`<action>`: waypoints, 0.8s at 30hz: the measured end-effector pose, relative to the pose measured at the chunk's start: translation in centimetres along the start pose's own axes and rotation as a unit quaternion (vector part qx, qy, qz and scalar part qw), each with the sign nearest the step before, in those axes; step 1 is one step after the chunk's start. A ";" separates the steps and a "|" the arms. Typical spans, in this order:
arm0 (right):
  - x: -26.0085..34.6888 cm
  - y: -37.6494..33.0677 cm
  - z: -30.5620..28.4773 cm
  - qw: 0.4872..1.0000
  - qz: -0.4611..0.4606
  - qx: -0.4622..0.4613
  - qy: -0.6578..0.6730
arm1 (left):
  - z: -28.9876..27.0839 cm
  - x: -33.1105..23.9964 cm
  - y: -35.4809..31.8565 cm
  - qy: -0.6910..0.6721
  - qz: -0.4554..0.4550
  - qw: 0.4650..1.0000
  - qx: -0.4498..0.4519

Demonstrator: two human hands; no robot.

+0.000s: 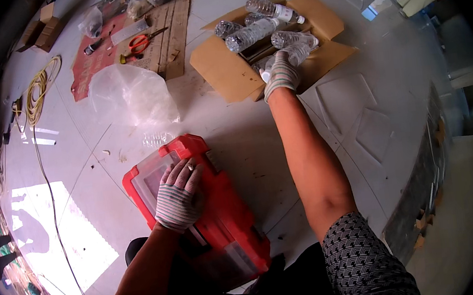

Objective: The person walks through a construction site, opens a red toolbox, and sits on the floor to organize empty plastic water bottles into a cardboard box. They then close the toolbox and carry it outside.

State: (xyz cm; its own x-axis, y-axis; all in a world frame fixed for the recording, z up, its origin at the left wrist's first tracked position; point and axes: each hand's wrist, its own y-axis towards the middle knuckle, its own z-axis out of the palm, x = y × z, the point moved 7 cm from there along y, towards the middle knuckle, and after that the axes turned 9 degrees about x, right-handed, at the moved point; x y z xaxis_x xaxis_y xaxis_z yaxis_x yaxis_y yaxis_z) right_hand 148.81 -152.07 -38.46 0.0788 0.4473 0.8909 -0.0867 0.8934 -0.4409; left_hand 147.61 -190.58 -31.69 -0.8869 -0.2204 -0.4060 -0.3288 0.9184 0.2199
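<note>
My left hand [178, 197], in a striped knit glove, lies flat with fingers stretched on the lid of a red toolbox [228, 206] with clear panels. The toolbox is close in front of my body. My right arm reaches forward to an open cardboard box [223, 79] holding several clear plastic bottles [251, 34]. My gloved right hand [282, 78] is at the box's near side, its fingers closed on a clear plastic bottle [298, 54]. The fingertips are partly hidden among the bottles. A white cap shows just left of that hand.
A clear plastic bag [133, 95] lies beyond the toolbox. Orange-handled scissors [142, 41] rest on a flattened cardboard sheet [172, 33] at the far left. A coiled yellow cable [37, 88] is on the left floor. Flat clear sheets [346, 98] lie right of the box.
</note>
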 end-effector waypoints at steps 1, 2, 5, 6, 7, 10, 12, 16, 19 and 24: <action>0.3 0.2 0.2 1.000 0.010 -0.003 0.006 | 0.0 0.0 0.0 0.000 0.001 1.000 -0.002; 0.4 0.4 0.4 1.000 0.021 -0.006 0.011 | -0.1 0.1 0.0 0.002 0.001 1.000 -0.003; 4.1 5.2 -2.4 0.968 -0.204 -0.067 -0.133 | 0.6 -0.7 0.8 -0.021 0.017 1.000 -0.008; 4.6 4.9 -2.0 0.950 -0.239 -0.065 -0.188 | 0.6 -0.4 0.6 -0.016 0.012 1.000 0.000; 5.5 3.7 -1.3 0.929 -0.273 -0.067 -0.239 | 0.4 -0.1 0.3 -0.009 0.006 1.000 0.007; 6.4 0.9 -0.6 0.905 -0.240 -0.067 -0.345 | 0.3 0.2 0.1 -0.003 0.002 1.000 0.002; 5.9 2.6 -0.7 0.881 -0.277 -0.075 -0.375 | 0.3 0.2 0.0 0.000 0.001 1.000 0.003; 6.7 3.6 -0.8 0.875 -0.253 -0.053 -0.410 | 0.3 -0.1 0.2 -0.004 -0.001 1.000 0.019; 7.5 4.1 -0.7 0.875 -0.163 -0.050 -0.453 | 0.2 0.2 0.2 -0.003 0.000 1.000 0.018; 7.5 7.7 -0.6 0.883 -0.139 -0.013 -0.448 | 0.3 0.1 0.1 -0.006 -0.005 1.000 0.023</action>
State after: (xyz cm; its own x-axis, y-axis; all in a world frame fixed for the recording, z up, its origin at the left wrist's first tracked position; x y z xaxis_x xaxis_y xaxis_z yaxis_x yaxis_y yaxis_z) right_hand 149.37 -141.84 -35.21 -0.7246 0.0075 0.6892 -0.1638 0.9694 -0.1828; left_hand 147.60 -190.41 -31.98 -0.8794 -0.2255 -0.4193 -0.3220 0.9304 0.1750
